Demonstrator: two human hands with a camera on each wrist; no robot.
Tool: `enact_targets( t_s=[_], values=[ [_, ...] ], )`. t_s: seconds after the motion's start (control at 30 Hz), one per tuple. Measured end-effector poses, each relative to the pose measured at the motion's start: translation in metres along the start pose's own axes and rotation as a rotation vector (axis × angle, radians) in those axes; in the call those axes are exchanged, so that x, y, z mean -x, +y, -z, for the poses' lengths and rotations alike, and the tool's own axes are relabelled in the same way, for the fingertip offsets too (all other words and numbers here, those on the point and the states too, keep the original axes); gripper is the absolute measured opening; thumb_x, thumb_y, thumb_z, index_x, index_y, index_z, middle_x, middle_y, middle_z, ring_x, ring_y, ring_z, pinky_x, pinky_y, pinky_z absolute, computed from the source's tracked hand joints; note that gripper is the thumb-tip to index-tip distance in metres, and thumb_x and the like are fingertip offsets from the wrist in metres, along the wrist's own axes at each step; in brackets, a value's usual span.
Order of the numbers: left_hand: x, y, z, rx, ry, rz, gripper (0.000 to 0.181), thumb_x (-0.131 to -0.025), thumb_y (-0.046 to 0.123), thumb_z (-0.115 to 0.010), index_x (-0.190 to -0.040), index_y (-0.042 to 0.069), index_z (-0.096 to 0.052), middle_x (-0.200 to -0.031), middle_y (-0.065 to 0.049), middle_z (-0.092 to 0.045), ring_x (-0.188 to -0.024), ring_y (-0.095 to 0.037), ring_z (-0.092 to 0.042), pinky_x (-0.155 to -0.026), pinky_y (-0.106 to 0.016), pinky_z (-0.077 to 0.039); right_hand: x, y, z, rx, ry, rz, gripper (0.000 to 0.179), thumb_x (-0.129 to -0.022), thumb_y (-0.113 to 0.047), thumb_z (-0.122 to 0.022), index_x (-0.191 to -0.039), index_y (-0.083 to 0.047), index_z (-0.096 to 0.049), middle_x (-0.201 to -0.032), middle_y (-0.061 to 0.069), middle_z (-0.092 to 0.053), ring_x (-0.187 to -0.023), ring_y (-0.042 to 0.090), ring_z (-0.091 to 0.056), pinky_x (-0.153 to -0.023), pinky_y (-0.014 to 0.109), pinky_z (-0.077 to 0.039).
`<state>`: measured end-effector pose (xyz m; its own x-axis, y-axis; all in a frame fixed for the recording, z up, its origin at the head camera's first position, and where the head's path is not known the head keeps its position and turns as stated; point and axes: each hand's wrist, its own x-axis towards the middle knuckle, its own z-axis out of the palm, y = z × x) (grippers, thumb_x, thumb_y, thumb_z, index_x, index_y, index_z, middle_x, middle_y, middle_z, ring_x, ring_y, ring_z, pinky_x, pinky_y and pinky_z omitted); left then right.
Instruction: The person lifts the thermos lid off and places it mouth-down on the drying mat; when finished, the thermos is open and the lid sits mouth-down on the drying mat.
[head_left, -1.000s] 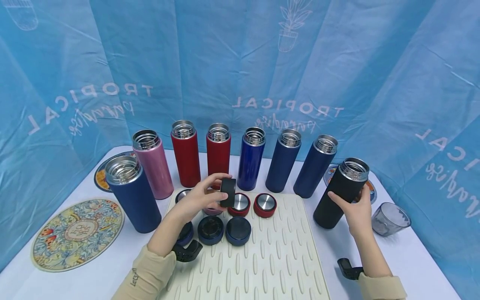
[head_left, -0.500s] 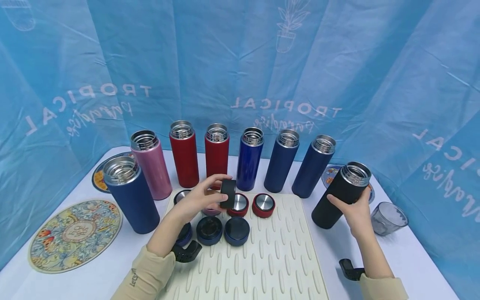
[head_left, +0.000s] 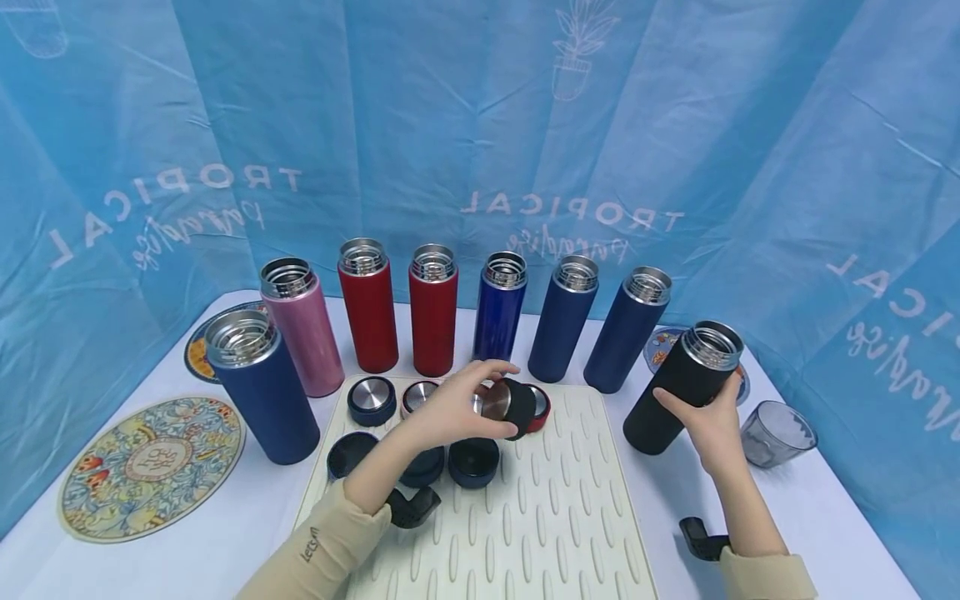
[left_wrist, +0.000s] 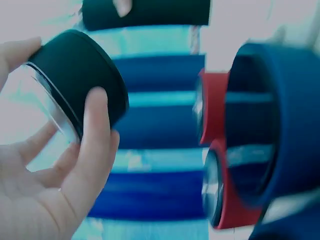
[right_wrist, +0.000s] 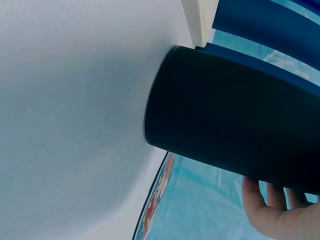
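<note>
A black bottle lid [head_left: 520,410] with a metal disc on one face is held on its side by my left hand [head_left: 453,407], above the lids on the mat. In the left wrist view, thumb and fingers grip the rim of this lid [left_wrist: 75,75]. My right hand [head_left: 712,425] holds an uncapped black bottle [head_left: 671,396] with a shiny steel neck, to the right of the mat. The base of the bottle [right_wrist: 220,115] meets the white tablecloth in the right wrist view, and some fingers are hidden behind it.
A cream ribbed mat [head_left: 562,500] carries several lids, including a navy one [head_left: 372,400] and a red one [head_left: 538,408]. Open bottles stand behind it: a pink one [head_left: 306,333], red ones, blue ones. A grey glass [head_left: 776,433] stands right; a patterned placemat [head_left: 153,467] lies left.
My left hand has moved right with the black lid and turned it, so the metal face shows. The right hand and black bottle tilted slightly to the right, then stayed nearly still.
</note>
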<state>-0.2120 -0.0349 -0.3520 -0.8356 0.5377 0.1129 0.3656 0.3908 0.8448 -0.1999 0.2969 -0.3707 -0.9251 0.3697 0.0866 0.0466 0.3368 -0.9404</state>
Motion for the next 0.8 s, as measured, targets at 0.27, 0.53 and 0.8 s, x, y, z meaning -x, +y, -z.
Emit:
enact_targets(
  t_s=[0.27,0.53,0.8],
  values=[
    [-0.005,0.009,-0.052,-0.567,-0.032,-0.042,0.065,-0.069,0.034,-0.077,-0.125,0.01,-0.053,-0.119,-0.005,-0.055,-0.106,-0.021,-0.053,-0.081,-0.031,-0.05,0.0,0.001,0.0,0.011,-0.004,-0.001,0.097,-0.08,-0.015,-0.071,-0.142,-0.011,0.002,-0.145,0.021,-0.02,-0.131,0.04,-0.028,-0.104,0.056,-0.027],
    [-0.012,0.003,-0.074,-0.803,-0.047,-0.071,0.065,-0.065,0.036,-0.079,-0.123,0.015,-0.057,-0.102,-0.005,-0.053,-0.088,-0.017,-0.053,-0.064,-0.025,-0.049,0.0,0.001,0.0,0.006,-0.006,-0.01,0.096,-0.08,-0.016,-0.071,-0.142,-0.011,0.002,-0.146,0.021,-0.019,-0.132,0.04,-0.027,-0.104,0.057,-0.026],
    [-0.012,-0.003,-0.082,-0.865,-0.051,-0.092,0.062,-0.064,0.037,-0.079,-0.119,0.014,-0.06,-0.1,-0.006,-0.056,-0.084,-0.018,-0.055,-0.063,-0.026,-0.05,0.001,0.001,0.0,0.008,-0.01,-0.009,0.096,-0.08,-0.016,-0.071,-0.142,-0.012,0.003,-0.146,0.021,-0.019,-0.133,0.04,-0.026,-0.104,0.058,-0.025]
  ],
)
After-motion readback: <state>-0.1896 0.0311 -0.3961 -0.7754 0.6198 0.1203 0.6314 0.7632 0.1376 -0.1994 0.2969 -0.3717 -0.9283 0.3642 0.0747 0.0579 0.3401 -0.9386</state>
